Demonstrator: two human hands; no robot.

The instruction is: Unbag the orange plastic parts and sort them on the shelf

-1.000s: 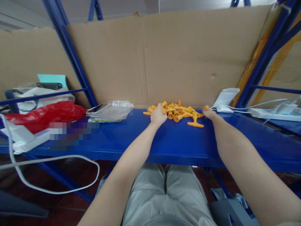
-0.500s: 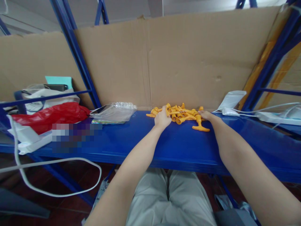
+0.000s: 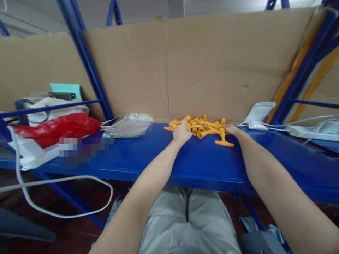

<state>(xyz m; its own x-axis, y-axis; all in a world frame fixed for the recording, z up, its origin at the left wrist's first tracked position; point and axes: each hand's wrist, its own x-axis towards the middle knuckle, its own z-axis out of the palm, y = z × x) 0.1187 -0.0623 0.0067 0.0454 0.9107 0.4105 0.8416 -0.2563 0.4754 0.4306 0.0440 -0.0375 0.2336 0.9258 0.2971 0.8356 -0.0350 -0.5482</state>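
A heap of small orange plastic parts [image 3: 203, 127] lies at the back of a blue metal shelf [image 3: 169, 158], against a cardboard wall. My left hand [image 3: 182, 132] rests on the heap's left side, fingers curled around one orange part. My right hand [image 3: 231, 129] lies at the heap's right edge, touching an orange T-shaped part [image 3: 224, 138] that sticks out toward me; its fingers are mostly hidden among the parts.
A stack of clear plastic bags [image 3: 128, 124] lies left of the heap. Farther left are a red bag [image 3: 57, 127], white items and a looping white cable [image 3: 60, 195]. A white pouch [image 3: 258, 112] and cables lie right. Blue rack posts [image 3: 87, 67] flank the cardboard [image 3: 212, 67].
My right hand slid left from the shelf's right side into the edge of the orange heap. My left hand stayed on the heap's left side. The view shifted slightly.
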